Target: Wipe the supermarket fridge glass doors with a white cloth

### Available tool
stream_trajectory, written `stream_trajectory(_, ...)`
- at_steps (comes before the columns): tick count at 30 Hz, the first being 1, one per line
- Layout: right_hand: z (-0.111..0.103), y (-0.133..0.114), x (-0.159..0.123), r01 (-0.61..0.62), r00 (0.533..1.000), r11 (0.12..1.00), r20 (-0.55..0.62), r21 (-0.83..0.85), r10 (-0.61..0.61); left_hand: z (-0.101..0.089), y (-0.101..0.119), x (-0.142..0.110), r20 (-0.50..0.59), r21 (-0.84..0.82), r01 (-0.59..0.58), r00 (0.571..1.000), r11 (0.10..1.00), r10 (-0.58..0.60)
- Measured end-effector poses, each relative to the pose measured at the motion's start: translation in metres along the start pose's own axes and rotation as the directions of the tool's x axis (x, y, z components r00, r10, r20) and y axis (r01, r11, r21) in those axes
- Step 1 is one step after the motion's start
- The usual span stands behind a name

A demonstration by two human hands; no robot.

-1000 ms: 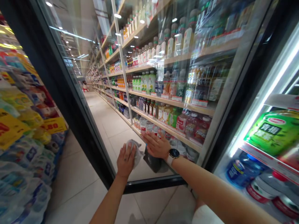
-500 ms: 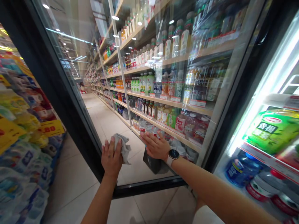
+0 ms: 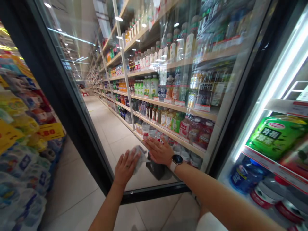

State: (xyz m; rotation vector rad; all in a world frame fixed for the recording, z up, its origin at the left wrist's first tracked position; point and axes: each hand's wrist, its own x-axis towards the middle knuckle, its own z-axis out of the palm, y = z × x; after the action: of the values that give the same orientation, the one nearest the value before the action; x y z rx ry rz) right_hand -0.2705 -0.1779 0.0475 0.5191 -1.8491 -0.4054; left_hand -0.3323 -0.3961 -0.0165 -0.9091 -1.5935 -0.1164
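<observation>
A glass door [image 3: 108, 106] in a black frame stands in front of me. My left hand [image 3: 127, 165] presses a grey-white cloth [image 3: 139, 158] against the lower part of the pane, its fingers over the cloth's left side. Just to the right, my right hand [image 3: 158, 150] lies flat on the glass with its fingers stretched out and nothing in it. A watch [image 3: 177, 159] is on the right wrist. A dark object [image 3: 155, 170] shows through the glass below the right hand; I cannot make out what it is.
Shelves of drink bottles [image 3: 154, 86] show through or in the glass. At the right, a lit cooler holds a green-labelled pack [image 3: 274, 134] and several large bottles [image 3: 269, 194]. Wrapped goods [image 3: 21, 179] with a yellow price sign [image 3: 51, 131] are stacked at the left.
My left hand moved left with the cloth, then back right toward my right hand. The right hand has stayed flat on the glass.
</observation>
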Motion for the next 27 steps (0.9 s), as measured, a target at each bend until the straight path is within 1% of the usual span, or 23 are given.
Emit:
stream_trajectory(1, -0.001, 0.0, 0.001, -0.002, 1.0, 1.0, -0.005, -0.001, 0.002, -0.003, -0.009, 0.008, -0.045, 0.029, 0.085, 0.996, 0.996, -0.083)
stream_trajectory(2, -0.001, 0.0, 0.002, -0.003, 1.0, 1.0, -0.009, -0.002, 0.003, -0.005, -0.017, 0.016, -0.094, 0.038, 0.185, 0.979, 0.982, -0.181)
stream_trajectory(4, -0.002, 0.0, 0.002, 0.002, 1.0, 1.0, -0.011, -0.001, -0.002, -0.007, -0.024, 0.029, -0.171, -0.01, 0.355, 0.92, 0.935, -0.352)
stream_trajectory(5, -0.001, 0.0, 0.002, 0.004, 1.0, 1.0, -0.013, -0.001, -0.004, -0.006, -0.022, 0.033, -0.188, -0.049, 0.405, 0.894, 0.913, -0.407)
stream_trajectory(6, -0.001, 0.0, 0.002, 0.004, 1.0, 1.0, -0.013, -0.001, -0.004, -0.003, -0.017, 0.035, -0.193, -0.085, 0.425, 0.88, 0.901, -0.433)
stream_trajectory(7, 0.0, 0.0, 0.001, 0.002, 1.0, 1.0, -0.014, 0.0, -0.002, 0.0, -0.009, 0.036, -0.19, -0.11, 0.416, 0.883, 0.903, -0.43)
stream_trajectory(8, 0.001, 0.0, 0.0, 0.001, 1.0, 1.0, -0.014, -0.001, -0.001, 0.003, 0.001, 0.034, -0.181, -0.124, 0.383, 0.898, 0.915, -0.401)
stream_trajectory(11, 0.005, 0.0, -0.003, -0.002, 1.0, 1.0, -0.009, 0.004, 0.002, 0.013, 0.032, 0.023, -0.137, -0.125, 0.223, 0.961, 0.967, -0.239)
stream_trajectory(13, 0.006, 0.0, -0.005, 0.002, 1.0, 1.0, 0.007, 0.013, -0.002, 0.016, 0.042, 0.016, -0.099, -0.101, 0.128, 0.986, 0.987, -0.138)
stream_trajectory(15, 0.007, 0.0, -0.006, 0.002, 1.0, 1.0, 0.018, 0.02, -0.002, 0.015, 0.039, 0.012, -0.063, -0.073, 0.051, 0.996, 0.996, -0.055)
stream_trajectory(17, 0.007, 0.0, -0.005, 0.0, 1.0, 1.0, 0.006, 0.014, -0.001, 0.009, 0.024, 0.012, -0.046, -0.043, -0.001, 0.999, 0.999, -0.001)
stream_trajectory(18, 0.007, 0.0, -0.005, 0.0, 1.0, 1.0, -0.004, 0.007, 0.0, 0.006, 0.014, 0.014, -0.049, -0.024, -0.002, 0.999, 1.0, 0.001)
stream_trajectory(19, 0.006, 0.0, -0.004, 0.0, 1.0, 1.0, -0.014, -0.002, 0.0, 0.002, 0.003, 0.017, -0.061, 0.001, 0.027, 0.998, 1.0, -0.027)
stream_trajectory(21, 0.005, 0.0, -0.003, 0.001, 1.0, 1.0, -0.02, -0.014, -0.002, -0.005, -0.017, 0.024, -0.12, 0.044, 0.168, 0.98, 0.985, -0.161)
stream_trajectory(23, 0.004, 0.0, -0.002, 0.0, 1.0, 1.0, -0.021, -0.019, -0.001, -0.009, -0.027, 0.029, -0.187, 0.036, 0.321, 0.933, 0.947, -0.309)
stream_trajectory(24, 0.003, 0.0, -0.001, 0.0, 1.0, 1.0, -0.023, -0.019, 0.0, -0.01, -0.027, 0.031, -0.204, 0.013, 0.365, 0.912, 0.931, -0.355)
stream_trajectory(25, 0.002, 0.0, 0.0, 0.001, 1.0, 1.0, -0.026, -0.02, -0.001, -0.009, -0.025, 0.032, -0.208, -0.013, 0.385, 0.902, 0.923, -0.379)
stream_trajectory(27, 0.001, 0.001, 0.001, 0.0, 1.0, 1.0, -0.031, -0.02, -0.001, -0.003, -0.011, 0.03, -0.191, -0.054, 0.37, 0.908, 0.927, -0.373)
